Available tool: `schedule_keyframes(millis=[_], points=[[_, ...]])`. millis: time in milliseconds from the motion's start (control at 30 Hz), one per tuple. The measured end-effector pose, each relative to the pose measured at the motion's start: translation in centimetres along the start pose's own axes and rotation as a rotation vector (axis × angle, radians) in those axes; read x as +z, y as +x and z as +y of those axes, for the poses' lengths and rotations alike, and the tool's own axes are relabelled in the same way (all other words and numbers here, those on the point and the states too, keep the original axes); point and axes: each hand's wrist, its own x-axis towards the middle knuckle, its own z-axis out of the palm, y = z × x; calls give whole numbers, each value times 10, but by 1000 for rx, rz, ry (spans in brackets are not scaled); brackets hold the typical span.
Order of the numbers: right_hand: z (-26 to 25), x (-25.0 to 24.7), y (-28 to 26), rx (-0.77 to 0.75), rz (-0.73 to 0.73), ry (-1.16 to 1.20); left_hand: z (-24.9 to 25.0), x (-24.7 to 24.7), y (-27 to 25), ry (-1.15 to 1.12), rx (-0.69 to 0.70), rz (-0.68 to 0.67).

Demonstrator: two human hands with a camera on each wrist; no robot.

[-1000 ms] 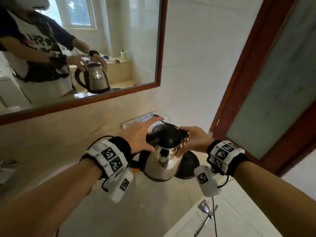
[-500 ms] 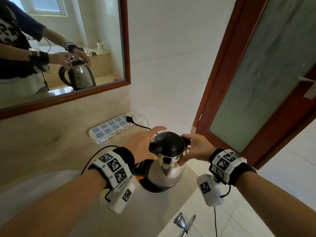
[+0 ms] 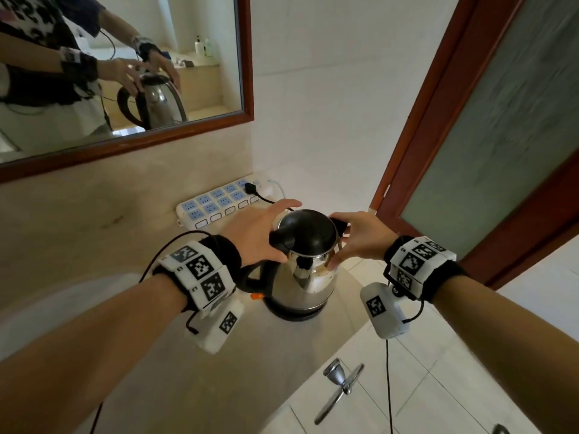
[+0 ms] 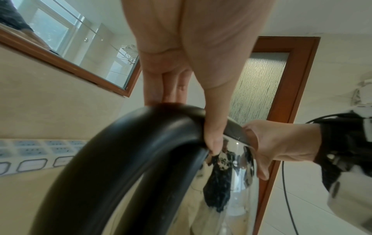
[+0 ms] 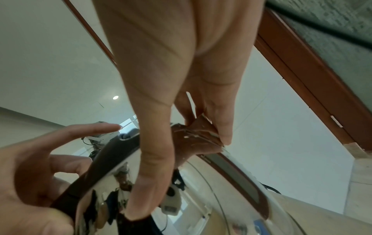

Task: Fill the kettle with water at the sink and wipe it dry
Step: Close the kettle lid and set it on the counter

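Note:
A steel kettle (image 3: 300, 277) with a black lid and black handle (image 4: 120, 159) stands upright on its round black base (image 3: 294, 314) at the counter's right end. My left hand (image 3: 269, 227) spans the lid from the left, its thumb hooked over the top of the handle and its fingers reaching past the far side. From the right, my right hand (image 3: 341, 242) pinches the upper body, thumb on the steel wall (image 5: 201, 190) and fingers at the spout. No sink, water or cloth shows.
A white power strip (image 3: 219, 205) with one black plug lies against the wall behind the kettle. A framed mirror (image 3: 125, 73) hangs above the beige counter (image 3: 219, 371). A frosted-glass door (image 3: 501, 120) stands right. A chrome fitting (image 3: 340, 377) sticks out below the counter edge.
Both hands carried the kettle to the right from beside the black base and set it down on the base. The hands stay on its top.

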Motion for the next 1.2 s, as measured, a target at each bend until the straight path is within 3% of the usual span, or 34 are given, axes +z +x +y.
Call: schedule_keyframes(millis=[300, 500, 567, 700, 933, 1033, 1100, 1200], points=[[1, 6, 4, 1, -96, -26, -1, 11, -16, -38, -104, 40], [-1, 8, -5, 90, -97, -83, 0, 7, -21, -89, -205, -36], [-4, 14, -19, 120, -32, -48, 4, 4, -25, -167, -260, -63], [-11, 54, -43, 14, 57, 192, 18, 7, -33, -323, -291, -117], [-25, 99, -47, 65, 225, 150, 42, 3, -44, -779, -491, -235], [-24, 94, -41, 70, 200, 152, 42, -1, -45, -883, -561, -301], [-23, 86, -41, 63, 126, 161, 38, -3, -44, -848, -507, -232], [-17, 66, -46, 50, -32, 164, 31, -1, -39, -288, -195, -19]])
